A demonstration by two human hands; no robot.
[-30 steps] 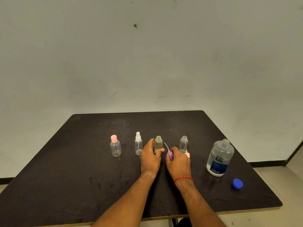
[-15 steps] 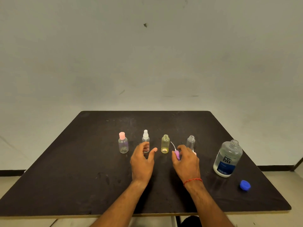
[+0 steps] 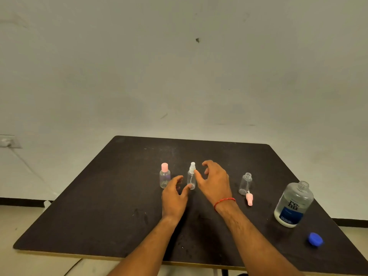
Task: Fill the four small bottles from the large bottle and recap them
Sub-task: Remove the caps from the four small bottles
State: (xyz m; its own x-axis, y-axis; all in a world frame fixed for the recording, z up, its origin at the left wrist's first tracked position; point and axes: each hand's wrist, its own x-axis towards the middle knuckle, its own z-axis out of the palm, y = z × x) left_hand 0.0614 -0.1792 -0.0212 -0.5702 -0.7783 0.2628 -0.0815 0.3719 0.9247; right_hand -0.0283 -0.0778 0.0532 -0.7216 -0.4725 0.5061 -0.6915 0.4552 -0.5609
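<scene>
Small bottles stand in a row on the dark table point(image 3: 95, 200). The leftmost bottle point(image 3: 164, 178) has a pink cap. Beside it stands the clear spray bottle point(image 3: 191, 176) with its white sprayer on. My left hand point(image 3: 173, 196) is open with its thumb by this bottle's base. My right hand point(image 3: 215, 182) is open with its thumb at the sprayer neck, and it hides the yellowish bottle behind it. A clear uncapped bottle point(image 3: 246, 184) stands further right, with a pink sprayer top point(image 3: 249, 199) lying in front of it. The large bottle point(image 3: 293, 206) stands uncapped at the right.
The large bottle's blue cap point(image 3: 315, 239) lies near the table's front right edge. A bare wall rises behind the table, with a socket point(image 3: 8, 141) at the far left. Floor shows below the table's front and left edges.
My right hand has left the purple cap and swung left to the white spray bottle, covering the yellowish bottle. My left hand has shifted to that bottle's base. The view has shifted too.
</scene>
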